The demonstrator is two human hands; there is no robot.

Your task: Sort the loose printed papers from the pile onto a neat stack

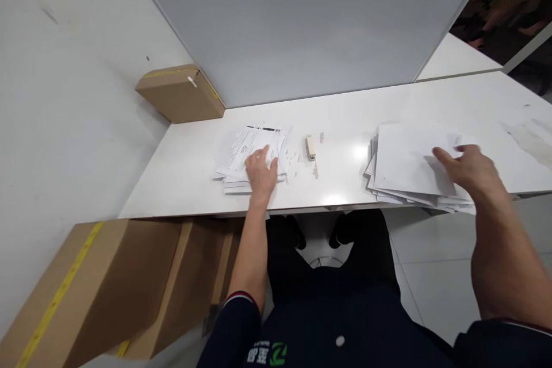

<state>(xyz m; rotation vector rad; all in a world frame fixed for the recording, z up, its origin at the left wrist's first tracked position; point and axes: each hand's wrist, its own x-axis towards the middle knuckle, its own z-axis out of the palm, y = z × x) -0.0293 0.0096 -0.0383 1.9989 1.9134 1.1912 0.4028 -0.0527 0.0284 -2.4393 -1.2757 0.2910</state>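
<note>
A loose stack of printed sheets (241,152) lies left of the middle of the white table, its edges uneven. Over its right part is my left hand (261,171), fingers spread and bent, seeming to touch the top sheet. To the right sits a second pile of papers (405,155), blank side up and fanned at the edges. My right hand (470,169) is at this pile's right side, thumb and fingers apart with nothing seen between them. Whether it touches the top sheet I cannot tell. Between the two piles lies a small cream stapler (310,148).
A closed cardboard box (183,94) stands at the table's back left corner, against the wall. A grey panel (302,23) rises along the back edge of the white table (340,184). Large cardboard boxes (95,287) fill the floor at the left. Clear plastic (532,138) lies far right.
</note>
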